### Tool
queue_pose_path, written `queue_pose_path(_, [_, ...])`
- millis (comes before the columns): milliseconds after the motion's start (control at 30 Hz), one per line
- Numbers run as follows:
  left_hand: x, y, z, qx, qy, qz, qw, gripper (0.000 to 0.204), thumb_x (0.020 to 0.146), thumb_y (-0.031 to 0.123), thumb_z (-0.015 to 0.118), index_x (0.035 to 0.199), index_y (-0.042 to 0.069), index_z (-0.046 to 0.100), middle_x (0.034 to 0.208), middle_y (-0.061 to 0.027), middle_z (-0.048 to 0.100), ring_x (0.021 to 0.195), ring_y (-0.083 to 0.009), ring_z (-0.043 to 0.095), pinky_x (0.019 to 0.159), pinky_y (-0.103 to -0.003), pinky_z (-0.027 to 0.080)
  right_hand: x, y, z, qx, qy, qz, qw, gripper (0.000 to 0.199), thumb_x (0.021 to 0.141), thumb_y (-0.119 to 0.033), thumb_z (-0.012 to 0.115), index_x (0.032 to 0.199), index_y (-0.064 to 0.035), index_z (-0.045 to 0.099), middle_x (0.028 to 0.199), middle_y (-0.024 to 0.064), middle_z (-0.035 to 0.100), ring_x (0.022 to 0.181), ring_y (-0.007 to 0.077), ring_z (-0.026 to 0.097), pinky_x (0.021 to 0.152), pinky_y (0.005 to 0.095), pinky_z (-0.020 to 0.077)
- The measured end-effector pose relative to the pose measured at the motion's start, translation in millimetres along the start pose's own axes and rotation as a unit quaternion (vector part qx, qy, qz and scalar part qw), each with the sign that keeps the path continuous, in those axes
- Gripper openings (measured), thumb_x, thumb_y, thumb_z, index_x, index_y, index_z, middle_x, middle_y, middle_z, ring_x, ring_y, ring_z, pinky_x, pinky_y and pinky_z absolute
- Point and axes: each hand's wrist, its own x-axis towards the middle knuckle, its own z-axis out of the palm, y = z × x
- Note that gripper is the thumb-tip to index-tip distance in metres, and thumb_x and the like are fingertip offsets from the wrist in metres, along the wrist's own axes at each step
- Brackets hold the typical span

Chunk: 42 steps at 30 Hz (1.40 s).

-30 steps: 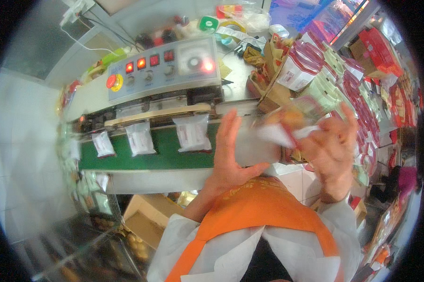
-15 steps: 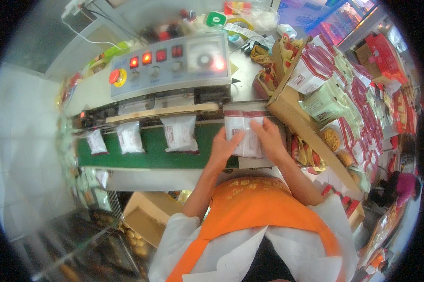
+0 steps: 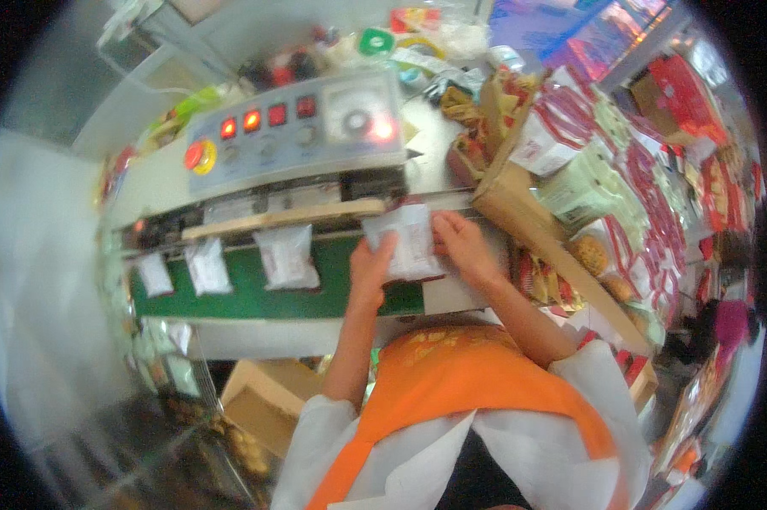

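My left hand and my right hand both hold a clear plastic pouch upright against the green conveyor belt, at the right end of a band sealing machine. The pouch's top edge sits at the machine's slot under a wooden guide strip. Three more clear pouches ride the belt to the left, spaced apart.
The machine's grey control panel carries red lit buttons. An open cardboard box of packaged goods stands at the right, with red and green packets beyond it. A cardboard box lies below the belt at the lower left.
My hands came down from chest height with a pouch and brought it leftward onto the belt's right end. The pouches on the belt have shifted left.
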Motion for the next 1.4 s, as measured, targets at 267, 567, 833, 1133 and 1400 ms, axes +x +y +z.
queue_pose_path(267, [-16.4,-4.5,-23.8,-0.047,0.088,0.121,0.988,0.041,0.079,0.013,0.058,0.113,-0.002,0.042,0.108,-0.0109,0.05,0.094,-0.0166,0.049,0.081,-0.03,0.04,-55.6,-143.0,-30.0,-0.489,0.143,-0.454,0.731,0.031,0.073,-0.008,0.06,0.103,-0.0073,0.054,0.101,0.01,0.054,0.095,0.0268,0.049,0.081,0.0371,0.0392])
queue_pose_path(567, [-55.0,2.8,-1.7,0.177,0.114,0.421,0.882,0.042,0.076,0.005,0.055,0.115,0.001,0.04,0.124,-0.0143,0.038,0.115,-0.0265,0.035,0.096,-0.034,0.027,-18.8,-176.4,-111.6,-0.7,0.283,-0.386,0.53,0.013,0.07,-0.011,0.058,0.083,-0.0119,0.058,0.093,0.003,0.055,0.097,0.0243,0.046,0.082,0.0396,0.0337])
queue_pose_path(833, [-97.8,53.7,32.4,0.19,-0.032,0.518,0.834,0.058,0.066,0.006,0.061,0.118,0.001,0.038,0.13,-0.0156,0.03,0.121,-0.0275,0.029,0.1,-0.038,0.022,-113.3,-212.5,-49.7,-0.668,0.218,-0.501,0.505,0.019,0.066,-0.009,0.056,0.085,-0.0125,0.058,0.102,0.0011,0.054,0.106,0.0259,0.044,0.088,0.0412,0.0327])
queue_pose_path(1133, [-83.2,25.4,42.7,0.049,-0.189,0.175,0.965,0.045,0.067,0.016,0.07,0.104,0.002,0.048,0.094,-0.0058,0.055,0.084,-0.0112,0.051,0.073,-0.027,0.043,-99.9,-108.8,-8.7,-0.325,-0.012,-0.392,0.861,0.028,0.07,-0.009,0.06,0.098,-0.006,0.055,0.116,0.0107,0.046,0.11,0.0236,0.042,0.088,0.0362,0.0366])
queue_pose_path(1400, [-29.8,-3.9,30.4,-0.009,-0.104,0.069,0.992,0.033,0.075,0.019,0.062,0.1,0.001,0.053,0.089,-0.005,0.058,0.075,-0.0114,0.053,0.066,-0.026,0.044,-31.4,-17.7,-6.3,-0.007,0.018,-0.061,0.998,0.025,0.084,-0.021,0.05,0.098,0.0,0.056,0.081,0.0,0.058,0.072,0.0062,0.049,0.065,0.0232,0.0416])
